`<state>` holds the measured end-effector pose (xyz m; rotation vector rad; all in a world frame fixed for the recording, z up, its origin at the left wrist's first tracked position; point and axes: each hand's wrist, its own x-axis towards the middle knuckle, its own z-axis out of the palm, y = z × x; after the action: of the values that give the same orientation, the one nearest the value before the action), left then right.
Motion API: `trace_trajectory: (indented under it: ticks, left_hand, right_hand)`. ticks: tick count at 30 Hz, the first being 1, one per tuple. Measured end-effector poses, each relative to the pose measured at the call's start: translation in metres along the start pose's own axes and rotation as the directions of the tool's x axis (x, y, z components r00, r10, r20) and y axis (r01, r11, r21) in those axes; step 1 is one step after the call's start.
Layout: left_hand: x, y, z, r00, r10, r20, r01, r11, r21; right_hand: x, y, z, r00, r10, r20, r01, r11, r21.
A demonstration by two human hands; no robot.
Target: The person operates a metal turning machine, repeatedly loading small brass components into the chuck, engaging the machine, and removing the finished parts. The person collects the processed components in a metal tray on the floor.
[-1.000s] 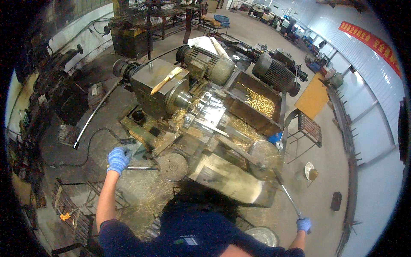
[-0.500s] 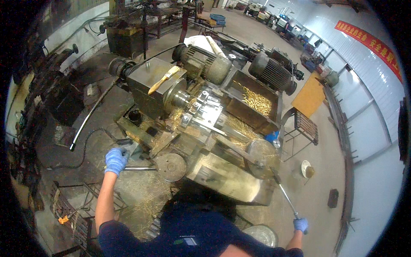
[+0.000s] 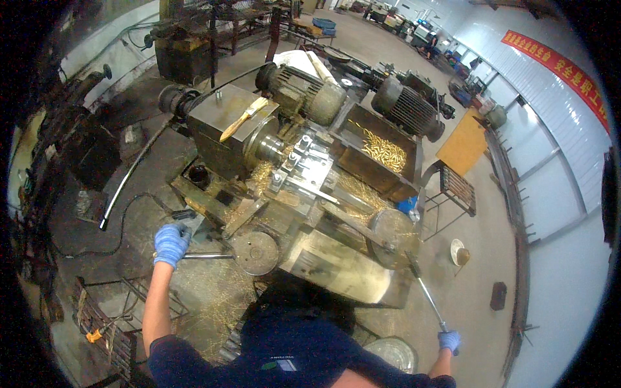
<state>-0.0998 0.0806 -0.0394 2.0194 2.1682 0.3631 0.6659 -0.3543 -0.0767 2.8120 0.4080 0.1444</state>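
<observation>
Concrete floor runs around the lathe, and from where I stand a red banner shows on the pale wall well beyond it, to the right. At the lathe's near side is a person in a dark shirt, both hands gloved in blue. Off the lathe's left end, the left hand is curled over the outer end of a short metal rod, back of the hand up, fingers bent in; their tips are hidden from me. That rod meets a round plate on the lathe's near left. Out past the lathe's near right corner, the right hand is closed in a fist on the end of a long lever, which slants up toward a larger disc on the lathe. Brass-coloured pieces fill part of a metal box at the lathe's far side, and a wooden-handled brush lies on the lathe's left housing.
</observation>
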Motion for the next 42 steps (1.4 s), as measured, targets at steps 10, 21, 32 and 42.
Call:
trace_trajectory:
  ticks: [10, 21, 32, 42]
  left_hand:
    - [0.003, -0.011, 0.011, 0.998, 0.035, -0.053, -0.035, 0.999, 0.002]
    - [0.003, -0.002, 0.003, 0.998, 0.006, -0.055, -0.006, 1.0, 0.0]
    - [0.004, -0.005, 0.005, 0.997, 0.035, -0.067, -0.032, 0.998, 0.055]
    - [0.003, -0.005, -0.001, 0.998, 0.035, -0.059, -0.032, 0.998, 0.045]
  right_hand:
    - [-0.02, -0.006, -0.018, 0.996, 0.028, 0.083, -0.032, 0.999, 0.041]
    - [-0.032, 0.002, -0.009, 0.997, 0.046, 0.069, -0.046, 0.999, -0.003]
    - [-0.047, 0.005, -0.011, 0.993, 0.086, 0.083, -0.087, 0.996, 0.01]
    - [-0.064, 0.002, -0.018, 0.985, 0.097, 0.143, -0.1, 0.995, 0.011]
